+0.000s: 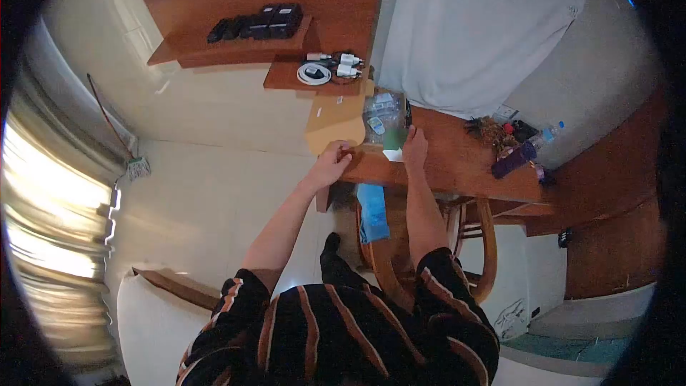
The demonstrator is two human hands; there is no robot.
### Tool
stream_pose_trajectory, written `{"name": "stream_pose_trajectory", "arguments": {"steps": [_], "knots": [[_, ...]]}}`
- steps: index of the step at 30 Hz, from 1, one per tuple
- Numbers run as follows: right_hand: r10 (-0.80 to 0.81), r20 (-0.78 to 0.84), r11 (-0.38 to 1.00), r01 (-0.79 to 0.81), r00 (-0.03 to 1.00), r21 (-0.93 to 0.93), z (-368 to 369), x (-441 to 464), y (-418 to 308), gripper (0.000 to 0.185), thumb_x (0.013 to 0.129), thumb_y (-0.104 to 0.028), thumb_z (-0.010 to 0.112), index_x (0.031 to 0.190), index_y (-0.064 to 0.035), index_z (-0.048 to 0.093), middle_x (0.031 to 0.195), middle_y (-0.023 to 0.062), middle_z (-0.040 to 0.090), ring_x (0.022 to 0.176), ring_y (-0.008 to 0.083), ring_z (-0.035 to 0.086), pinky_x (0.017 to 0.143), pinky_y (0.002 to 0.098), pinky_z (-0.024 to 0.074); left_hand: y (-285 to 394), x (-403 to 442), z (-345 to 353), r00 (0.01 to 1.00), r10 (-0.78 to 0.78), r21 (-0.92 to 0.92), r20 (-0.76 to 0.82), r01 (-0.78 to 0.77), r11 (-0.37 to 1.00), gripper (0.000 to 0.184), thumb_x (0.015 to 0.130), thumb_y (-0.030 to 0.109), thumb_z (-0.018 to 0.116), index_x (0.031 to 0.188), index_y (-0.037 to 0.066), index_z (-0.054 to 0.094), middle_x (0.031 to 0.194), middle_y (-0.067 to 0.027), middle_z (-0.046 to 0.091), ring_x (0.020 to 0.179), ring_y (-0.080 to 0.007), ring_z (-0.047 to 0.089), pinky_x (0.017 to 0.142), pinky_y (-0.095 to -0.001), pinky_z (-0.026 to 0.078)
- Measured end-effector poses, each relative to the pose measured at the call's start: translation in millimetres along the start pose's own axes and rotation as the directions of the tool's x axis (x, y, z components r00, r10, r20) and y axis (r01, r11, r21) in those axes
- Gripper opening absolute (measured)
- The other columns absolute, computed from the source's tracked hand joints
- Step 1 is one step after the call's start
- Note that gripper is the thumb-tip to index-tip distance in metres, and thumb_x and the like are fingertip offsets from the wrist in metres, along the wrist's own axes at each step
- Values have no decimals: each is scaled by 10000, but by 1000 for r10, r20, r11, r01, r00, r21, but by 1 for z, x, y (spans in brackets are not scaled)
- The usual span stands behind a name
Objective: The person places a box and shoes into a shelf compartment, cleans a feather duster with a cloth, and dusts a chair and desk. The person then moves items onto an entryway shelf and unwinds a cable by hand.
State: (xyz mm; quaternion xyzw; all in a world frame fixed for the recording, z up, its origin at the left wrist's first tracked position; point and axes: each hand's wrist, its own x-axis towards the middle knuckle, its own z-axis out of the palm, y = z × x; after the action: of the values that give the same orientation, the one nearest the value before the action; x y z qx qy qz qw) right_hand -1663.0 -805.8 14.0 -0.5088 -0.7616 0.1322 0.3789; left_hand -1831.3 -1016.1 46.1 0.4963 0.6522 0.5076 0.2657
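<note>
My left hand (331, 165) is at the front edge of the wooden desk, fingers loosely curled and thumb apart, by the lower end of a tan cardboard sheet (336, 123). No object shows in it. Across from it my right hand (415, 149) is closed at the side of a small green and white card (393, 140). Just beyond its fingers is a narrow black item (408, 114), too small to name. Between the hands lie clear plastic packets (383, 104) and a small white and blue device or label (376, 125).
White chargers and a coiled cable (314, 73) sit on a small shelf; black boxes (275, 21) are behind. Rightward are a plastic bottle (549, 133), a purple item (513, 161) and dried flowers (489, 131). A blue cloth (373, 213) hangs by a wooden chair (488, 257).
</note>
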Motion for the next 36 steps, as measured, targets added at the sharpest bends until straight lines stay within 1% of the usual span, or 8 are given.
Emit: {"name": "stream_pose_trajectory", "arguments": {"steps": [3,11,22,24,28,30,34,36], "knots": [[7,76,999,-4,997,-39,44,27,8,343,953,-314,411,853,-5,521,732,244,594,728,447,585,584,530,452,-40,42,6,972,230,220,-56,-212,952,427,812,157,628,1192,47,467,1141,-188,486,1074,-321,497,927,-369,416],[55,472,996,-85,880,41,161,67,40,318,950,-266,393,993,23,520,910,274,589,827,449,578,706,495,470,-41,93,19,1000,-15,528,7,9,849,974,679,288,747,1423,132,138,1417,-218,221,1320,-414,207,1046,-534,240],[403,577,907,-225,710,-356,192,53,40,371,895,-257,484,1186,-28,502,1119,213,565,944,382,609,767,495,502,-98,110,39,977,107,806,182,-211,554,937,712,284,692,1450,150,129,1466,-230,140,1316,-436,234,1033,-602,219],[64,366,945,62,928,-322,183,46,41,371,873,-240,503,1194,-55,504,1184,191,535,922,367,620,728,491,513,-105,109,41,968,179,880,177,-237,412,913,726,282,675,1450,152,134,1464,-232,149,1313,-435,246,1028,-601,232],[-274,325,738,415,905,-533,172,70,61,432,827,-218,563,1228,-78,484,1239,182,497,890,379,624,678,468,528,-66,99,24,953,146,725,267,-298,621,810,776,320,604,1440,132,182,1468,-230,152,1311,-451,236,1034,-586,234],[-10,40,812,31,999,-583,120,74,22,461,797,-215,584,1225,-101,454,1241,173,453,1062,435,502,889,476,433,-54,93,24,939,110,725,325,-322,609,793,782,340,584,1434,111,194,1473,-225,147,1314,-458,217,1044,-575,226],[457,295,876,-365,839,-317,90,72,56,503,787,-136,570,1268,-96,430,1258,186,466,1080,430,497,893,466,426,-46,81,40,915,149,562,375,-352,748,775,777,319,577,1434,121,216,1466,-221,176,1298,-479,232,1039,-585,221],[243,328,969,-216,913,-118,105,56,111,541,765,-74,554,1288,-91,416,1235,214,489,1085,421,504,882,466,432,-57,81,56,908,196,549,371,-385,742,777,775,348,580,1436,147,223,1461,-214,197,1291,-490,240,1026,-606,227]]}}
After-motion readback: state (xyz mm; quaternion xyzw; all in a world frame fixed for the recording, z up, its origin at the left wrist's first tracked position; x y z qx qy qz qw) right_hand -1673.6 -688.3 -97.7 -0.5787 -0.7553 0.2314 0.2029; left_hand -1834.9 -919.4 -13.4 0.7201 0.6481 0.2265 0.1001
